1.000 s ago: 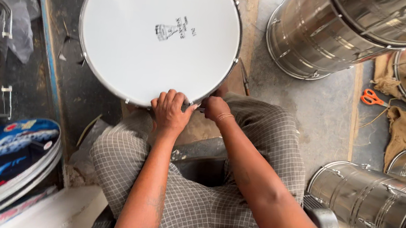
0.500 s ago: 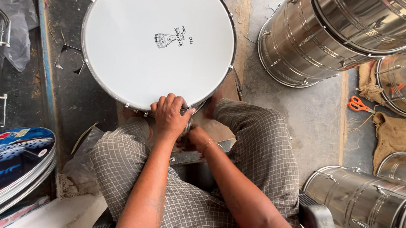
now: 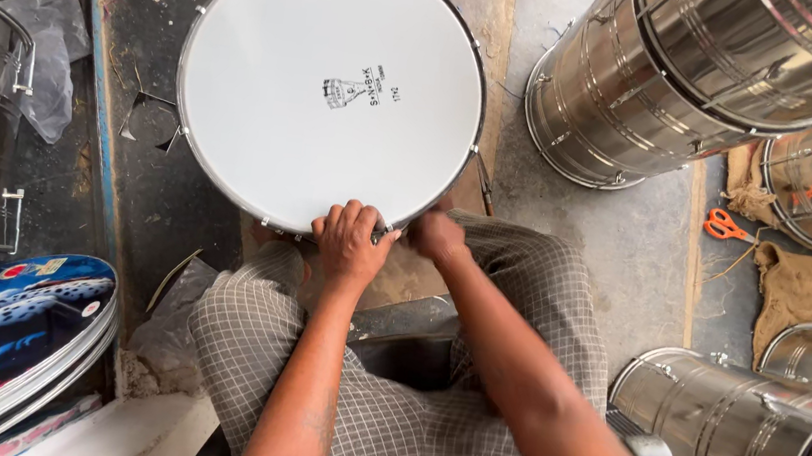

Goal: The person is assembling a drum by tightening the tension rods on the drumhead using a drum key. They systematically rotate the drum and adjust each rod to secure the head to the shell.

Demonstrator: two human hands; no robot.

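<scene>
Just ahead of my hands, the white drum [image 3: 330,89] lies flat. My left hand [image 3: 352,243] clamps its near rim to steady it; my right hand [image 3: 437,235] is closed beside, contents hidden.

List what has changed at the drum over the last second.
The right hand slid down off the rim of the white drum to its side edge. The camera view drifted, so the drum sits further right in frame. The left hand stays gripping the near rim; the steel drum shells and orange scissors lie unmoved.
</scene>
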